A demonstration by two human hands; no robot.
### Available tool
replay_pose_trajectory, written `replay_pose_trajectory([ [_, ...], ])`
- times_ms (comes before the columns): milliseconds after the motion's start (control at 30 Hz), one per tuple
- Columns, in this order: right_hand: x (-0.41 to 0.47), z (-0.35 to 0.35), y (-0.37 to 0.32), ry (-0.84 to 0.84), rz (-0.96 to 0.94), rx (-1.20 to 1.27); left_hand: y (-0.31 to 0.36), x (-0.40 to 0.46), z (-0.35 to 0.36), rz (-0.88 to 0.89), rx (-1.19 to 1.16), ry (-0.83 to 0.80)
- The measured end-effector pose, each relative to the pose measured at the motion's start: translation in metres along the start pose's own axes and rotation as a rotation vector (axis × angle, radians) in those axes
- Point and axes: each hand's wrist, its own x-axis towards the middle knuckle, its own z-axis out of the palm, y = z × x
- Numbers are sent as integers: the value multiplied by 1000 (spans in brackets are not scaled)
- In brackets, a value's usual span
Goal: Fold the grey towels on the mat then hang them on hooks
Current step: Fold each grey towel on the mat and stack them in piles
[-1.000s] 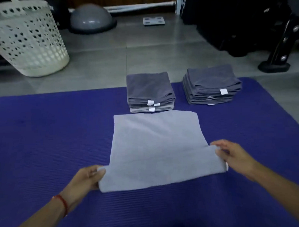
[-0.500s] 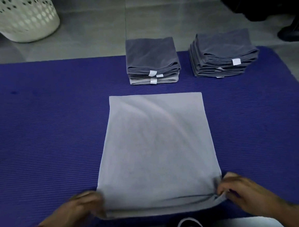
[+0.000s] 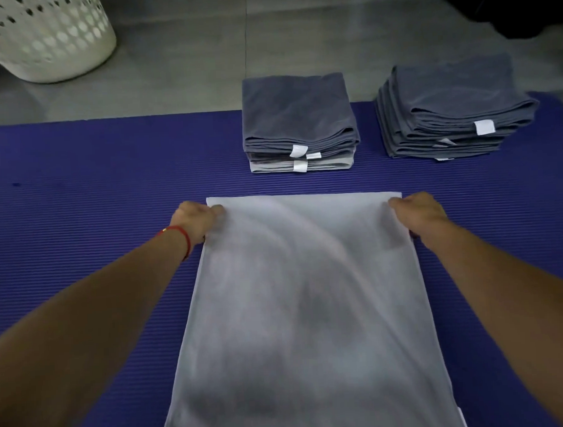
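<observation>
Hands have carried the near edge of the pale grey towel (image 3: 306,302) forward: left hand (image 3: 196,218) and right hand (image 3: 417,209) pinch its corners just short of the folded stacks (image 3: 298,122) on the mat (image 3: 78,177), completing the half-fold.

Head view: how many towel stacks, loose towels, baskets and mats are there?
Stacks: 2
Loose towel: 1
Basket: 1
Mat: 1
Total: 5
</observation>
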Motion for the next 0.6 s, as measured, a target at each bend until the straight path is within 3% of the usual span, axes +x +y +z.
replay_pose_trajectory([
  [133, 13, 4, -2, 0, 126, 247, 12, 17, 10, -29, -66, 97],
  [300, 16, -7, -4, -52, 27, 317, 8, 35, 4, 2, -155, 186],
  [467, 16, -19, 1, 84, -67, 304, 5, 40, -10, -58, -155, 52],
  [600, 18, -28, 5, 76, -125, 346, 4, 47, -18, -49, -294, -18],
])
